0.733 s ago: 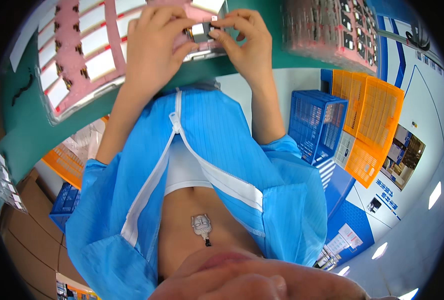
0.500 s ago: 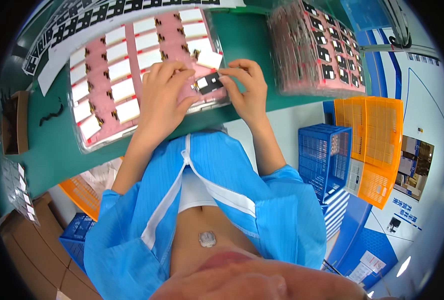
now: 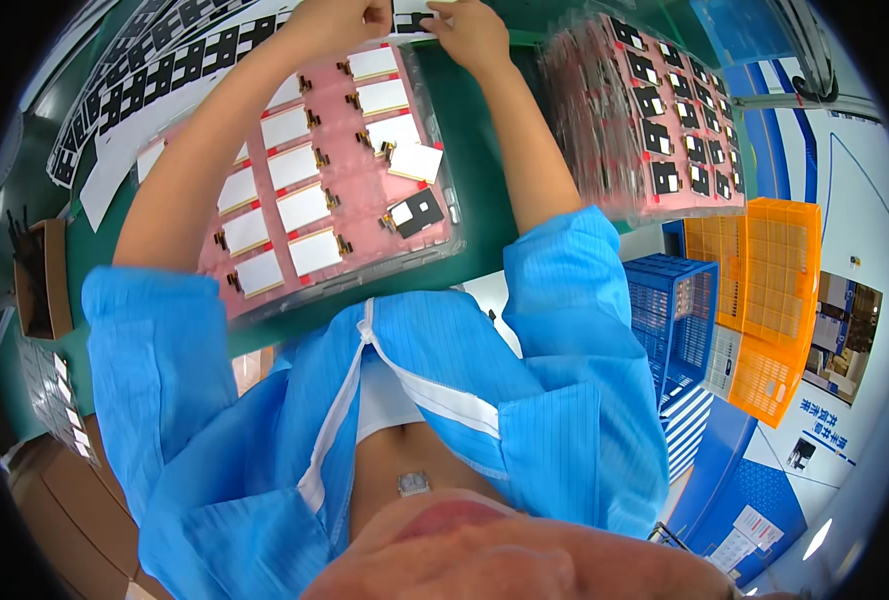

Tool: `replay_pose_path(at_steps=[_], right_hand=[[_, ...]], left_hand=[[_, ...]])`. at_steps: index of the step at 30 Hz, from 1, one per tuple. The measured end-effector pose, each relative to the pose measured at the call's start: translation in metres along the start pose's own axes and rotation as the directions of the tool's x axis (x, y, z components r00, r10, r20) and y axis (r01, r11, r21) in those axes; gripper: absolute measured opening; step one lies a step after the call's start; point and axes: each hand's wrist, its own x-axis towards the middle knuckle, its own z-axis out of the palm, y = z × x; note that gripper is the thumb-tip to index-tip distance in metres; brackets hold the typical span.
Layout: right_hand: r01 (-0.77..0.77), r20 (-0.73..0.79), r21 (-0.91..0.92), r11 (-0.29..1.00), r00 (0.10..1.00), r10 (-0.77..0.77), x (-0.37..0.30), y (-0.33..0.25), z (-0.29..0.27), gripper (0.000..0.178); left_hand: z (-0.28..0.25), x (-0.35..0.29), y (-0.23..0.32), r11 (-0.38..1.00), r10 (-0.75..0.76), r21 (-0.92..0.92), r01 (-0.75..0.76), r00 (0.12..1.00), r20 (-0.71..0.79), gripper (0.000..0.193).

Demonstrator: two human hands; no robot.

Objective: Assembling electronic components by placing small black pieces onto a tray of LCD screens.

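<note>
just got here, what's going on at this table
A person's left hand and right hand are reaching across the green table to the strip of black pieces at its far side; whether either grips a piece is hard to tell. Nearer the body lies a pink tray of white-faced parts. At its near right corner, one part carries a black piece. To the right stands a stack of trays whose top parts carry black pieces.

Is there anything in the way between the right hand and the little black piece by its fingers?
Nothing visible: the right hand has its fingertips right by the black piece, though I can't tell whether they touch.
</note>
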Motion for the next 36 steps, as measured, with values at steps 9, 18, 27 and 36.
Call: replay_pose_path(at_steps=[9, 18, 27, 36], right_hand=[[-0.011, -0.004, 0.030, 0.999, 1.000, 0.011, -0.001, -0.001, -0.001, 0.018], [-0.052, 0.049, 0.014, 0.999, 0.998, 0.051, 0.001, -0.005, -0.010, 0.019], [-0.082, 0.092, 0.022, 0.996, 0.993, 0.080, 0.019, 0.006, -0.014, 0.022], [-0.291, 0.288, 0.737, 0.610, 0.952, 0.105, -0.058, -0.047, -0.106, 0.011]], left_hand=[[0.064, 0.095, -0.059, 0.988, -0.057, -0.146, 0.046, 0.996, -0.068, 0.010], [0.065, 0.112, -0.070, 0.990, 0.014, -0.143, -0.008, 0.999, 0.040, 0.011], [0.060, 0.136, -0.060, 0.996, -0.083, -0.036, 0.087, 0.990, 0.118, 0.014], [0.056, 0.085, -0.060, 0.999, 0.020, 0.035, -0.019, 0.999, -0.042, 0.015]])
